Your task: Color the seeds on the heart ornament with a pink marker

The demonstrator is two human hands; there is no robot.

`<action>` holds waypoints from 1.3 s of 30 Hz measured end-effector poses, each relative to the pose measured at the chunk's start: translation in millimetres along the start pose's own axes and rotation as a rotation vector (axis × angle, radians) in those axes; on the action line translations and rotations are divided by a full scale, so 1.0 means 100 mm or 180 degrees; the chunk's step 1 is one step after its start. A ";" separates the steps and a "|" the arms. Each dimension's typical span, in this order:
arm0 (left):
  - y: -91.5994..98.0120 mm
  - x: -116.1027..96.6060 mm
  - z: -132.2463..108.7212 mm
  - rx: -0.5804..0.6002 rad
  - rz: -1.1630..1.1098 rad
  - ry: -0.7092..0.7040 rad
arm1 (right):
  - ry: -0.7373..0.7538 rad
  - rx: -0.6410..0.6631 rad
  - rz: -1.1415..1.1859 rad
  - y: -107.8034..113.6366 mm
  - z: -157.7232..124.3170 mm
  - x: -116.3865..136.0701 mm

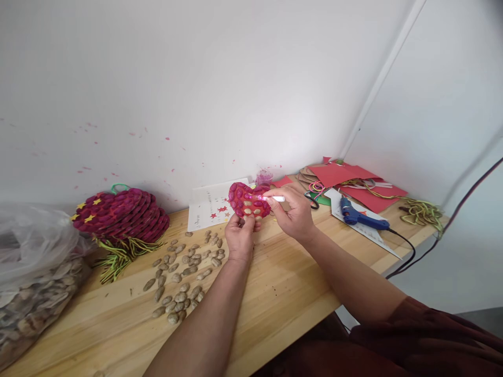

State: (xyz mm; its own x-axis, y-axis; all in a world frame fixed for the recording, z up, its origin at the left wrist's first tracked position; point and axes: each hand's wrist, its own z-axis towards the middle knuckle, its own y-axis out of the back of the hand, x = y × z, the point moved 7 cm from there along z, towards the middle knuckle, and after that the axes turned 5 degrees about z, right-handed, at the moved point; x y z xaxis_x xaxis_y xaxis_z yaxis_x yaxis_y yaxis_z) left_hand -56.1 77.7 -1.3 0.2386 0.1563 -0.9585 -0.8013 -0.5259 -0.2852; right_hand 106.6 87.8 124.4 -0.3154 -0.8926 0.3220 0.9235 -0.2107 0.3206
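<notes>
My left hand (242, 236) pinches the lower edge of a red heart-shaped piece (238, 195) covered with peanut shells. Most of its shells are painted magenta, while a few near the bottom are still pale. In my right hand (293, 213) is a white-handled paintbrush (278, 199), its tip against the shells at the right of the heart. A small clear cup with pink paint (264, 177) stands just behind the heart. Loose peanut shells (190, 270) lie scattered on the wooden table (283, 309) to the left of my left forearm.
A stack of magenta shell-covered pieces (129, 214) with yellow stars and green yarn tassels sits at the left. Beside it is a plastic bag of shells (39, 309). A blue glue gun (363, 215) with a cord, red paper (346, 174) and yarn (422, 213) lie at the right.
</notes>
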 end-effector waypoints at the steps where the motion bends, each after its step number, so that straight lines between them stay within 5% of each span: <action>1: 0.00 0.00 0.00 -0.0010 -0.0010 -0.0006 | -0.0008 0.0000 -0.0018 0.00 0.00 0.00; 39: -0.02 0.00 -0.02 -0.0065 -0.0303 0.0217 | 0.0022 0.0100 -0.0070 -0.05 -0.04 -0.05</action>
State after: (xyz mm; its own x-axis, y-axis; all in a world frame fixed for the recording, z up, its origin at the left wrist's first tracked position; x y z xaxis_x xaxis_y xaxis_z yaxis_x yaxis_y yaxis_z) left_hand -53.9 77.0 -0.4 0.3505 0.1494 -0.9246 -0.7621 -0.5284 -0.3743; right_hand 103.8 91.6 118.0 -0.3341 -0.8907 0.3084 0.9089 -0.2179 0.3556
